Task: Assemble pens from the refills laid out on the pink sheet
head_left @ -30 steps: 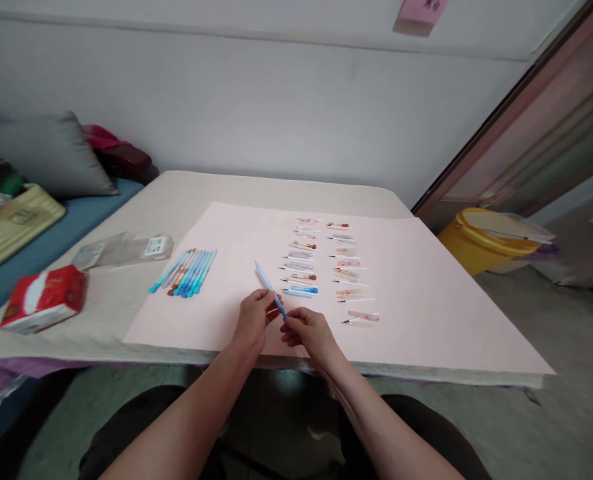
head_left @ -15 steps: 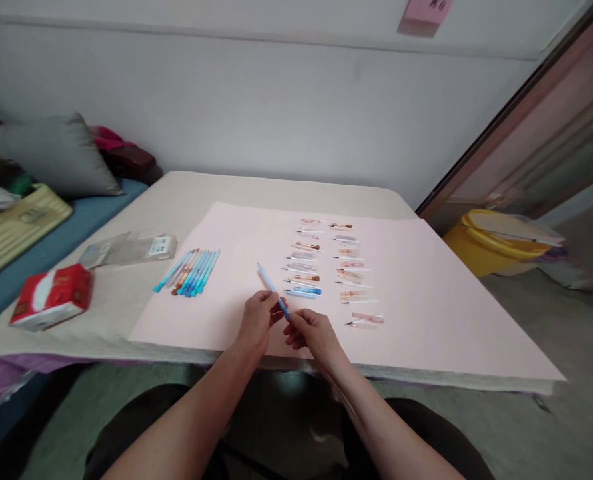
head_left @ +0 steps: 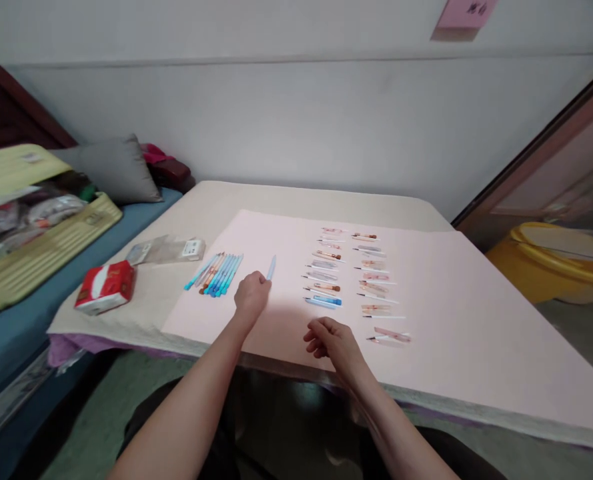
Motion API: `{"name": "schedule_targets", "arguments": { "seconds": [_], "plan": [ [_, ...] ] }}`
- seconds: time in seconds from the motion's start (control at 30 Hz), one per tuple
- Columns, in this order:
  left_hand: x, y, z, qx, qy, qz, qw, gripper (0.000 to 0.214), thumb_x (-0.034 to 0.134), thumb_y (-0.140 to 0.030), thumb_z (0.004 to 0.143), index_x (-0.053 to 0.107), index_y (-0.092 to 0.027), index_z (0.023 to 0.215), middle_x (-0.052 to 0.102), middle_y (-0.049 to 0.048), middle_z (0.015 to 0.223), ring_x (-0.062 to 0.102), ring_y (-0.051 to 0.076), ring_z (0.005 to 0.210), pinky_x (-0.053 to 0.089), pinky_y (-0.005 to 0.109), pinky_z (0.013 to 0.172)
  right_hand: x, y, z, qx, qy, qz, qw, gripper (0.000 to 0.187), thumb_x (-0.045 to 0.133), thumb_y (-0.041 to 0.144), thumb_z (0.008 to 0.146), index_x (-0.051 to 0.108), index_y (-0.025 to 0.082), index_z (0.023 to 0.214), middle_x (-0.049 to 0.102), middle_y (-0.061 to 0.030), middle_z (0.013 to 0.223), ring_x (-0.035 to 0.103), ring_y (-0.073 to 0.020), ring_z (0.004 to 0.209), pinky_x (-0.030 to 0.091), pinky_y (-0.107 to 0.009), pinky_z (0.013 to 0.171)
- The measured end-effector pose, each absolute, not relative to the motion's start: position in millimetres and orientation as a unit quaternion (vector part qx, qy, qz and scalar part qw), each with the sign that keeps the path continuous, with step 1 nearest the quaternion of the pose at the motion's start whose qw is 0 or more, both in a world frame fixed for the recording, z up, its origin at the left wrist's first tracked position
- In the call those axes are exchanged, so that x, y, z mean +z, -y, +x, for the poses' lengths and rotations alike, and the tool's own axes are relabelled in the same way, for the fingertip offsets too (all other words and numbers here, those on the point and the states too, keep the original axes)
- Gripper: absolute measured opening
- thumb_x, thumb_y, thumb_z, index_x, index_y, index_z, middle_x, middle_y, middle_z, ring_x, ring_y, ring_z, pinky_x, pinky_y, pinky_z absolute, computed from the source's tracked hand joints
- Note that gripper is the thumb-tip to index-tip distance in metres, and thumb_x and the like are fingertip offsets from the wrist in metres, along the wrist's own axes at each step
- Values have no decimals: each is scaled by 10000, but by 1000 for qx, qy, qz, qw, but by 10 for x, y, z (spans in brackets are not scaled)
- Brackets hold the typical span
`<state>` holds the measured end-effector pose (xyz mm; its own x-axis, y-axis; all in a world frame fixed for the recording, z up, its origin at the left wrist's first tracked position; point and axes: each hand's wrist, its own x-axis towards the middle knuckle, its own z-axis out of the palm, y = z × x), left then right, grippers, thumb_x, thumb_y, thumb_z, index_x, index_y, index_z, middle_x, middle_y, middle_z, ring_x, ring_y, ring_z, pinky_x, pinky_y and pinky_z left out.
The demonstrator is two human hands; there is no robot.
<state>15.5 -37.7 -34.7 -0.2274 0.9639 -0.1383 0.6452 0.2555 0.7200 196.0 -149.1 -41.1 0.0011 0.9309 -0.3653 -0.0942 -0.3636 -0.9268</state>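
Beige cloth dresses the desk point(head_left: 201, 213), and its near edge stands just before my dark-clothed knees point(head_left: 149, 407). Nearest above the sheet of pink paper point(head_left: 466, 347) is my right hand point(head_left: 331, 340), with fingers loosely curled; I see nothing in it. A little farther and to the left, my left hand point(head_left: 253, 293) is closed around the lower part of a light blue pen point(head_left: 272, 268), whose tip points away from me.

One second ago both hands were on this pen. Now the right has let go, and the left has carried it closer to the bundle of pens point(head_left: 219, 275). From this I judge that the two-handed handling of this pen is over for the moment, and the right hand is free.

Left of the bundle rests a red packet point(head_left: 107, 287). To the right, loose pen parts point(head_left: 327, 300), many of them clear, with thin white refills, lie in two columns reaching away from me. Beyond the packet is a transparent plastic sleeve point(head_left: 171, 251). Farther back are a yellow bucket point(head_left: 566, 257) on the right, a grey cushion point(head_left: 109, 167) on the left, and finally the pale wall point(head_left: 296, 127).
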Motion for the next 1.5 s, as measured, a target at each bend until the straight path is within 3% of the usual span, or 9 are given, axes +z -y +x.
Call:
{"name": "schedule_targets", "arguments": {
  "seconds": [0.23, 0.53, 0.73, 0.87, 1.17, 1.37, 1.5],
  "plan": [
    [-490, 203, -155, 154, -810, 553, 116, 211, 430, -151, 792, 619, -119, 881, 606, 215, 967, 573, 340, 958, 408, 443, 771, -373, 1501, 2022, 605, 381, -557, 423, 235, 578, 371, 751, 579, 138, 717, 635, -40, 681, 570, -107, 510, 399, -210, 451],
    [-442, 258, -148, 126, -791, 597, 35, 319, 310, -230, 879, 520, -94, 1077, 521, 231, 1066, 560, 332, 957, 415, 396, 723, -371, 1487, 2003, 605, 384, -553, 425, 221, 587, 367, 733, 567, 150, 706, 633, -26, 653, 572, -110, 497, 404, -211, 439],
    [-447, 628, 409, 96, -682, 718, 100, 170, 443, -291, 850, 566, -203, 926, 570, 94, 960, 581, 218, 854, 397, 292, 710, -355, 1438, 2083, 579, 379, -567, 446, 228, 606, 376, 718, 579, 150, 709, 641, -31, 652, 577, -117, 504, 404, -216, 449],
    [-466, 899, 662, 94, -564, 806, 150, 173, 434, -277, 850, 556, -201, 945, 566, 105, 951, 572, 236, 848, 390, 311, 698, -299, 1416, 2165, 548, 381, -577, 471, 248, 632, 395, 703, 585, 152, 715, 645, -37, 659, 578, -123, 520, 404, -221, 466],
    [-250, 732, 566, 140, -579, 768, 236, 127, 463, -242, 831, 573, -218, 890, 601, 78, 949, 551, 217, 901, 373, 304, 770, 331, 1228, 2408, 412, 491, -591, 490, 226, 598, 395, 748, 600, 169, 742, 645, -40, 661, 556, -133, 545, 425, -244, 515],
    [-181, 632, 514, 303, -568, 675, 361, 144, 481, -188, 770, 599, -210, 693, 595, 27, 660, 548, 175, 663, 394, 275, 639, -2, 1050, 2715, 234, 580, -668, 404, 192, 460, 304, 828, 593, 189, 751, 621, -15, 678, 576, -143, 612, 412, -246, 596],
    [-239, 594, 553, 369, -559, 555, 493, 77, 574, -231, 709, 627, -191, 748, 600, 19, 633, 565, 149, 566, 401, 239, 516, -318, 1047, 2748, 139, 640, -723, 218, 218, 422, 245, 861, 636, 200, 854, 663, -42, 797, 596, -171, 753, 389, -249, 659]
  ]
}}
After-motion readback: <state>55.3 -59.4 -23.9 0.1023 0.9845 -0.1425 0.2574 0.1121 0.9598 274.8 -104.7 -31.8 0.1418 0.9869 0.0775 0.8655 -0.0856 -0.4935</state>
